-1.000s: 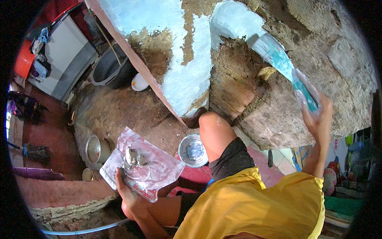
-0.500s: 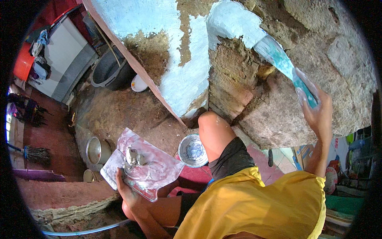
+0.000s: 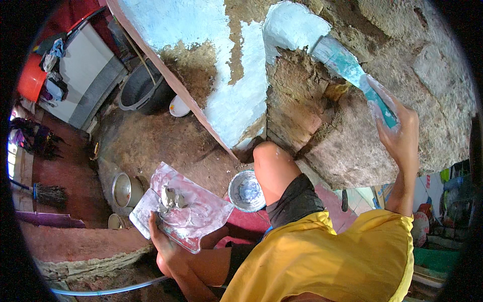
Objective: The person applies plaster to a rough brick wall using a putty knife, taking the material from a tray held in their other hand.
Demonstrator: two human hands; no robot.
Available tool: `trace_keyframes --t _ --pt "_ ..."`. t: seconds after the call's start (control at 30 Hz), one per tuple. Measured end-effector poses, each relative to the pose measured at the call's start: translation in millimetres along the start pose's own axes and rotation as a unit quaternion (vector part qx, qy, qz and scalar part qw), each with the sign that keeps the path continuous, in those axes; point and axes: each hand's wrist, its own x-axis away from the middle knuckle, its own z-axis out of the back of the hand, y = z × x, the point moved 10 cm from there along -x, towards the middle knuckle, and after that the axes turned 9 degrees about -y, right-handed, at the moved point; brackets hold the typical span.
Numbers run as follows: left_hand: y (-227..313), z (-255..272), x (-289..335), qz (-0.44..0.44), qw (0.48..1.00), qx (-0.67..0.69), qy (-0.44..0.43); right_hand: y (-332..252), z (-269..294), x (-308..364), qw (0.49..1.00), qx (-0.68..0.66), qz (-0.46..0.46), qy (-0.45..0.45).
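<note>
My right hand (image 3: 398,123) is closed round the handle of a teal putty knife (image 3: 347,65) smeared with white. The blade's end lies against the lower right edge of a pale blue-white plaster patch (image 3: 294,25) on the rough stone wall (image 3: 372,136). Low on the left, my left hand (image 3: 163,242) grips the near edge of a flat reddish sheet (image 3: 209,209) coated in white smears, the thumb on top. A lump of grey-white putty (image 3: 172,198) rests on that sheet. Beside my bent knee stands a bowl (image 3: 246,191) with white and blue residue inside.
A wall end coated light blue (image 3: 236,105) juts out left of the stone. Behind it are a large dark basin (image 3: 138,90) with a stick and a white plate (image 3: 179,106). A metal pot (image 3: 126,190) stands on the floor at left, with a broom (image 3: 49,195) farther out.
My right hand has shifted slightly left, and the putty knife's blade has slid left and up along the plaster's edge. My left hand and the sheet stay nearly where they were.
</note>
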Motion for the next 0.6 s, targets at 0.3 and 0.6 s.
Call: trace_keyframes --t 0.3,0.6 --pt "-5.9 22.7 0.2 0.007 0.998 0.013 0.058 16.0 13.4 27.3 0.999 0.018 -0.035 -0.029" --pt "-4.9 17.3 -4.9 0.003 1.000 0.011 0.001 12.6 21.4 41.1 0.999 0.020 0.000 -0.044"
